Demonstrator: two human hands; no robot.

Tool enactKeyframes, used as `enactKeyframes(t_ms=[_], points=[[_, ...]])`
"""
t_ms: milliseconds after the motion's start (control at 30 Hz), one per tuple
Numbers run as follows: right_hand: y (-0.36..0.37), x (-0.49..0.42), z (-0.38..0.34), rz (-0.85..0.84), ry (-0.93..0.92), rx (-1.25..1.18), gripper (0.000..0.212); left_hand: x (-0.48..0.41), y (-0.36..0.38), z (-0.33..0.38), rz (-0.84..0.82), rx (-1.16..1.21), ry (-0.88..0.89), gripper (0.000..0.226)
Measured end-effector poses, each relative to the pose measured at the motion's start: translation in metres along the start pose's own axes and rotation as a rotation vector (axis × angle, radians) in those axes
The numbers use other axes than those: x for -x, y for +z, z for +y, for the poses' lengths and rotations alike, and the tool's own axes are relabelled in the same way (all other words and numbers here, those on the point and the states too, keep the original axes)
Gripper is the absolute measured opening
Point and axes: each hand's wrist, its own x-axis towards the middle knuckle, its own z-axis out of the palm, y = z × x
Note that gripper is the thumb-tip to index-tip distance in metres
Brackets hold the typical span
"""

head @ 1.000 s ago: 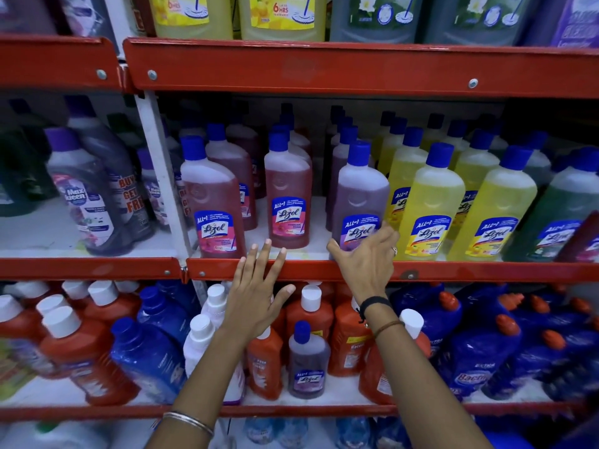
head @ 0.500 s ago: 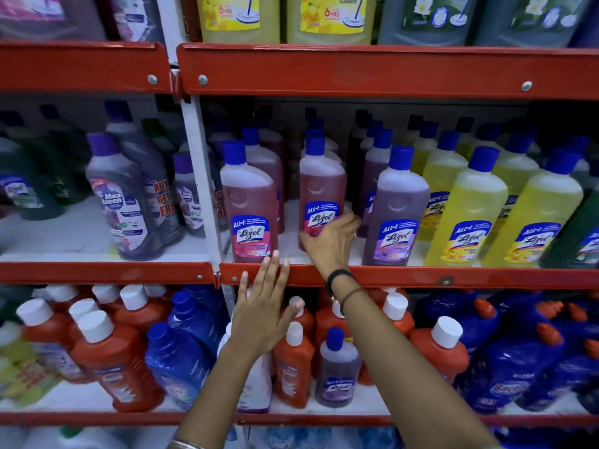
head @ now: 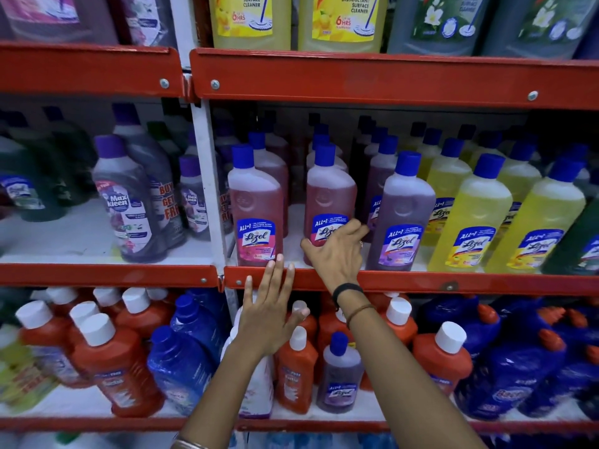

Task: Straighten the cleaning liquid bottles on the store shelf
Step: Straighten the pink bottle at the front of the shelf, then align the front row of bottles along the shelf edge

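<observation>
On the middle shelf stand rows of blue-capped Lizol bottles. My right hand (head: 337, 251) wraps around the lower part of the second pink bottle (head: 329, 196), thumb on its left side, fingers across its label. Left of it stands another pink bottle (head: 254, 205), and a purple bottle (head: 402, 215) is to its right, followed by yellow bottles (head: 470, 218). My left hand (head: 270, 306) is open with fingers spread, its fingertips at the red shelf edge (head: 421, 281) just below the first pink bottle, holding nothing.
A white upright post (head: 207, 176) divides the shelf; purple Max Kleen bottles (head: 129, 202) stand left of it. Orange and blue bottles (head: 113, 361) crowd the shelf below. Large yellow and green cleaner jugs (head: 249, 21) sit on the top shelf.
My right hand left the purple bottle and moved left onto the second pink bottle. My left hand stayed open by the shelf edge. The camera view shifted left and closer.
</observation>
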Motion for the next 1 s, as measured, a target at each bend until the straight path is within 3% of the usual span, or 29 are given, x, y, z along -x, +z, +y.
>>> enactKeyframes(t_ms=[400,467,533,667,800,933,1000], points=[[-0.017,0.023,0.010,-0.015,-0.046,0.008,0.085,0.002,-0.008,0.008,-0.012,0.019,-0.002,0.089],[-0.017,0.026,0.020,-0.037,-0.095,-0.090,0.081,0.003,-0.012,0.017,0.043,0.236,-0.010,0.086],[-0.018,0.028,0.034,-0.103,-0.116,-0.312,0.078,0.001,-0.024,0.035,0.079,0.669,-0.046,0.079],[-0.037,0.019,0.050,-0.348,0.047,-0.756,0.085,-0.024,-0.046,0.055,0.060,1.260,-0.319,0.074],[-0.039,0.006,0.058,-0.592,0.152,-0.844,0.097,-0.051,-0.053,0.052,0.032,1.402,-0.424,0.090],[-0.052,0.008,0.057,-0.693,0.073,-0.834,0.051,-0.055,-0.051,0.053,-0.012,1.454,-0.371,0.095],[-0.056,0.010,0.054,-0.718,0.040,-0.825,0.038,-0.056,-0.048,0.053,-0.032,1.454,-0.357,0.094]])
